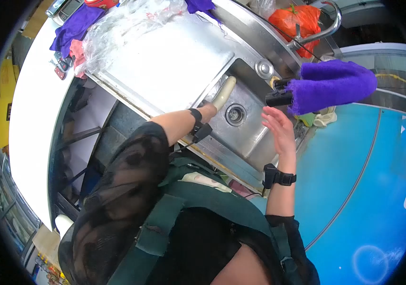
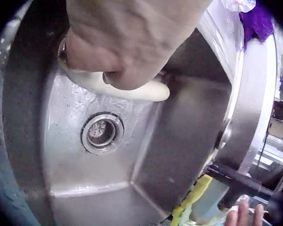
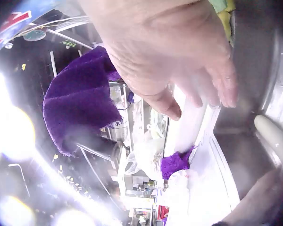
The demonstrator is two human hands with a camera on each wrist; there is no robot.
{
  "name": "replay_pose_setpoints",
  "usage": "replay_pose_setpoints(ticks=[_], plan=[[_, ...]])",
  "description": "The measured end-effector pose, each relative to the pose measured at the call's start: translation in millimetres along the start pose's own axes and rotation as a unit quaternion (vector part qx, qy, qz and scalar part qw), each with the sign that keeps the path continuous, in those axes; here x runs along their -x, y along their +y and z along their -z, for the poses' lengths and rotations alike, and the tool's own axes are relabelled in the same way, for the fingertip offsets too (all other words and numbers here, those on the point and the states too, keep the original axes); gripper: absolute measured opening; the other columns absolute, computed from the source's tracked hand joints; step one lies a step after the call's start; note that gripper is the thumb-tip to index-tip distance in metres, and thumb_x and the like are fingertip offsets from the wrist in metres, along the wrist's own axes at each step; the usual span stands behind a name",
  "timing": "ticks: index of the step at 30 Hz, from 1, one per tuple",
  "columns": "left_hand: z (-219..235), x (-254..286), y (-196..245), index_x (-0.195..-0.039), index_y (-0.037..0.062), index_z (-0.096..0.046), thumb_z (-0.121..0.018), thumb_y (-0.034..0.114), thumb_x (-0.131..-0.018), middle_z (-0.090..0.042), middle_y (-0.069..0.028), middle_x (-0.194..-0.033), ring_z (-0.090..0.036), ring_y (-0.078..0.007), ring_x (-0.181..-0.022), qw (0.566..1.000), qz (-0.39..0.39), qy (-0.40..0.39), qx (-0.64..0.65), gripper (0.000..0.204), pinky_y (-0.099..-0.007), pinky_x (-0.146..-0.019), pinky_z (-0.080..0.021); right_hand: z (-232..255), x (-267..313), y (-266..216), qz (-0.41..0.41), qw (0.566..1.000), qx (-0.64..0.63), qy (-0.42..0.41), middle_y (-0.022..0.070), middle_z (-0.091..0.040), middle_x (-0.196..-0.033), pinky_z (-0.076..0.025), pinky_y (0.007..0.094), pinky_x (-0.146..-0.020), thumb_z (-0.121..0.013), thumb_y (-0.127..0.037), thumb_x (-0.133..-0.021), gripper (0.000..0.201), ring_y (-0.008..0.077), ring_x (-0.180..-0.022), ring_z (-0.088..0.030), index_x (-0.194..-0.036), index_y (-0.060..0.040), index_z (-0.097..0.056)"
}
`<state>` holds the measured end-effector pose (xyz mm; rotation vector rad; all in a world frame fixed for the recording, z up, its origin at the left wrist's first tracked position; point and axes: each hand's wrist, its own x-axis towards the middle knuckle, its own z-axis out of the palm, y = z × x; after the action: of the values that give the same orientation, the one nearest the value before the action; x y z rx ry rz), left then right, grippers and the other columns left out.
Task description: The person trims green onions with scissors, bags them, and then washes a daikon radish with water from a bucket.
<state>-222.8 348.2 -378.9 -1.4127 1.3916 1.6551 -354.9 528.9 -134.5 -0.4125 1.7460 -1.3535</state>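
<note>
A long pale, smooth vegetable (image 1: 225, 93) lies along the near-left side of the steel sink (image 1: 252, 137), beside the drain. My left hand (image 1: 207, 112) grips its lower end; in the left wrist view the hand (image 2: 132, 37) curls over the vegetable (image 2: 146, 92), hiding part of it. Over the sink's right edge, my right hand (image 1: 280, 130) is raised with fingers extended, holding nothing. The right wrist view shows that hand (image 3: 174, 56) with relaxed fingers, apart from the vegetable (image 3: 273, 134).
A purple cloth (image 1: 333, 88) hangs over black handles right of the sink. Behind are a faucet (image 1: 328, 31) and an orange-red bag (image 1: 298, 23). Clear plastic (image 1: 117, 35) covers the far part of the steel counter (image 1: 165, 71). A blue surface (image 1: 350, 166) lies to the right.
</note>
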Motion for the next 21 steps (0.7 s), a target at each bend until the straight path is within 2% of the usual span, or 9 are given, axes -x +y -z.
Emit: replay_pose_setpoints(ticks=[3,9,12,14,15,16,17,19,21], plan=[[10,40,6,-0.132,0.0074,-0.05,-0.055,0.025,-0.092,-0.054,-0.017,-0.129,-0.059,-0.0306,-0.105,0.998,0.013,-0.033,-0.057,0.045,-0.0475,-0.087,-0.049,2,7,2,-0.008,0.998,0.051,-0.028,0.0098,-0.058,-0.123,-0.042,0.0327,-0.097,-0.066,-0.014,-0.086,0.039,0.0185,-0.117,-0.051,-0.123,-0.0024,-0.057],[69,203,35,-0.134,-0.0013,-0.045,-0.051,0.02,-0.096,-0.051,-0.018,-0.131,-0.049,-0.0232,-0.118,0.936,-0.324,-0.134,0.026,0.044,-0.0317,-0.097,-0.04,4,53,-68,0.045,0.979,0.146,-0.137,0.0157,-0.055,-0.128,-0.042,0.038,-0.099,-0.066,-0.013,-0.084,0.044,0.0269,-0.12,-0.051,-0.126,-0.0027,-0.055],[88,272,47,-0.135,-0.0002,-0.045,-0.052,0.02,-0.096,-0.048,-0.0135,-0.137,-0.041,-0.0211,-0.127,0.902,-0.336,-0.234,0.135,0.044,-0.0317,-0.108,-0.031,12,64,-77,0.14,0.947,-0.113,-0.267,0.0268,-0.052,-0.129,-0.043,0.0525,-0.098,-0.06,-0.014,-0.086,0.046,0.0406,-0.117,-0.052,-0.129,-0.002,-0.051],[84,282,43,-0.134,-0.0003,-0.046,-0.053,0.02,-0.096,-0.048,-0.0112,-0.137,-0.04,-0.0197,-0.13,0.777,-0.426,-0.374,0.274,0.044,-0.0309,-0.108,-0.03,12,47,-35,0.116,0.9,-0.266,-0.325,0.0258,-0.053,-0.129,-0.041,0.0549,-0.098,-0.062,-0.017,-0.085,0.048,0.0406,-0.118,-0.052,-0.129,-0.0028,-0.052],[74,265,34,-0.135,-0.0007,-0.045,-0.057,0.024,-0.092,-0.047,-0.0147,-0.138,-0.039,-0.0239,-0.131,0.868,-0.43,-0.233,0.082,0.051,-0.0348,-0.109,-0.029,7,32,-4,0.077,0.832,-0.416,-0.359,0.0248,-0.054,-0.128,-0.04,0.0573,-0.099,-0.065,-0.021,-0.084,0.05,0.0406,-0.118,-0.052,-0.129,-0.0035,-0.052],[57,232,16,-0.136,-0.0011,-0.043,-0.062,0.028,-0.088,-0.045,-0.0181,-0.138,-0.038,-0.0281,-0.133,0.907,-0.398,-0.078,-0.111,0.059,-0.0386,-0.11,-0.028,7,10,49,0.044,0.963,-0.017,-0.264,0.0225,-0.053,-0.13,-0.038,0.0579,-0.1,-0.066,-0.024,-0.084,0.052,0.0398,-0.119,-0.051,-0.13,-0.0051,-0.052],[38,196,-3,-0.136,-0.0006,-0.043,-0.07,0.033,-0.08,-0.044,-0.0244,-0.136,-0.037,-0.0369,-0.131,0.856,-0.31,0.15,-0.385,0.071,-0.0433,-0.111,-0.026,8,-10,79,0.019,0.915,0.387,-0.116,0.0202,-0.053,-0.132,-0.035,0.0584,-0.101,-0.067,-0.028,-0.084,0.053,0.039,-0.121,-0.051,-0.13,-0.0067,-0.052],[36,174,-39,-0.135,-0.0008,-0.043,-0.073,0.035,-0.075,-0.045,-0.0276,-0.13,-0.039,-0.0421,-0.126,0.829,-0.448,0.145,-0.302,0.076,-0.048,-0.107,-0.032,6,0,53,0.025,0.951,0.283,-0.12,0.0195,-0.05,-0.134,-0.034,0.0574,-0.103,-0.067,-0.029,-0.084,0.055,0.0379,-0.124,-0.047,-0.131,-0.0056,-0.05],[53,192,-38,-0.138,-0.0008,-0.04,-0.071,0.037,-0.079,-0.041,-0.0272,-0.137,-0.039,-0.0347,-0.13,0.876,-0.415,0.093,-0.228,0.076,-0.042,-0.107,-0.034,-1,36,23,-0.047,0.994,0.04,-0.093,0.018,-0.046,-0.139,-0.032,0.0553,-0.106,-0.067,-0.031,-0.085,0.059,0.0357,-0.132,-0.039,-0.133,-0.0034,-0.046]])
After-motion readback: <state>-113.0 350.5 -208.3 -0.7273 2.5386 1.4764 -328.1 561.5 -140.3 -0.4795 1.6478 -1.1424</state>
